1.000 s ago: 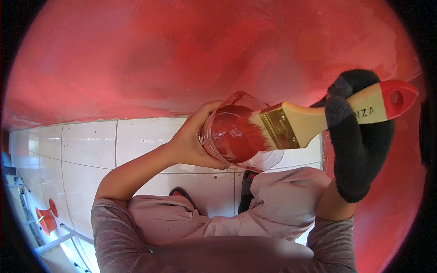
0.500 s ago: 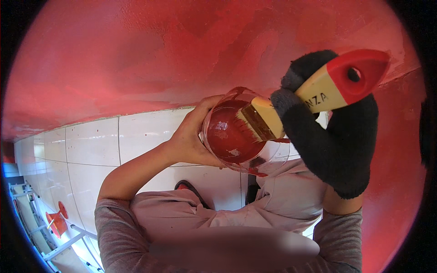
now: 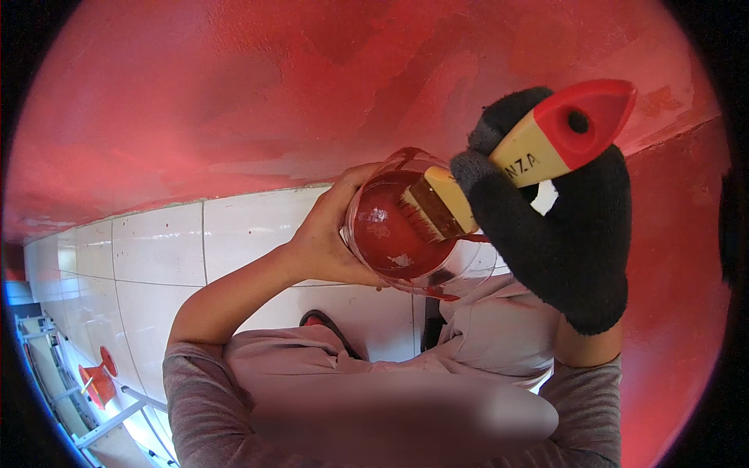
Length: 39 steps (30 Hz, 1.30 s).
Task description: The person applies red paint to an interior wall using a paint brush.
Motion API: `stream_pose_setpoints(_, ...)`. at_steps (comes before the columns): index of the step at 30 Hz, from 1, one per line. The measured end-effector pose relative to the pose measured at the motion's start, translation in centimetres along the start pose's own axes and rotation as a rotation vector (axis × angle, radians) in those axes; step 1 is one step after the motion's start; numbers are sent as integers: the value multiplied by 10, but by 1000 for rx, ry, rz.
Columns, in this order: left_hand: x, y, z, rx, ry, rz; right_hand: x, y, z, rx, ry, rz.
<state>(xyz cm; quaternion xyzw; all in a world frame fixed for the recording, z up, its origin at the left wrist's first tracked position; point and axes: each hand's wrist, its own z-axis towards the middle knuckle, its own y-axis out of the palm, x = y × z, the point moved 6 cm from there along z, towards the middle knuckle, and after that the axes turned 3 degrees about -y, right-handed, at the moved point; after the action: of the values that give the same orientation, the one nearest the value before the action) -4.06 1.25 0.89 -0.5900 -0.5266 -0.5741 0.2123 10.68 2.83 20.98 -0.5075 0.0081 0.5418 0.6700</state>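
My bare left hand [image 3: 331, 234] is wrapped round the side of a clear plastic container [image 3: 477, 269] smeared with red. Dark red paint [image 3: 390, 248] fills its bottom. In a black knitted glove, my right hand [image 3: 546, 226] pinches a flat paintbrush [image 3: 538, 156] with a cream handle and a red, holed end. The brush points down to the left, its bristles over the paint inside the container's mouth. Whether the bristle tips touch the paint I cannot tell. The glove hides part of the handle.
A wall [image 3: 257, 101] in patchy red tones rises close in front of me and along the right. White floor tiles [image 3: 160, 246] run below it. At the lower left are a metal ladder [image 3: 113, 425] and a red object [image 3: 97, 382]. My shoe [image 3: 331, 331] shows below the container.
My right hand and the paintbrush have shifted slightly left, with the bristles a little farther over the paint. My left hand and the container hold nearly still.
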Motion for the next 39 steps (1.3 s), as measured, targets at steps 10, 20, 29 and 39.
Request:
stream_pose_setpoints(10, 24, 6, -12, 15, 257, 267, 3, -23, 1, 196, 162, 117)
stream_pose_setpoints(20, 62, 10, -30, 237, 605, 670, 40, -49, 0, 103, 129, -141)
stream_pose_setpoints(29, 81, 22, -40, 295, 735, 750, 76, -59, -14, 61, 114, -68)
stream_pose_setpoints(39, 83, 21, -43, 420, 592, 724, 60, -37, -9, 209, 376, 927)
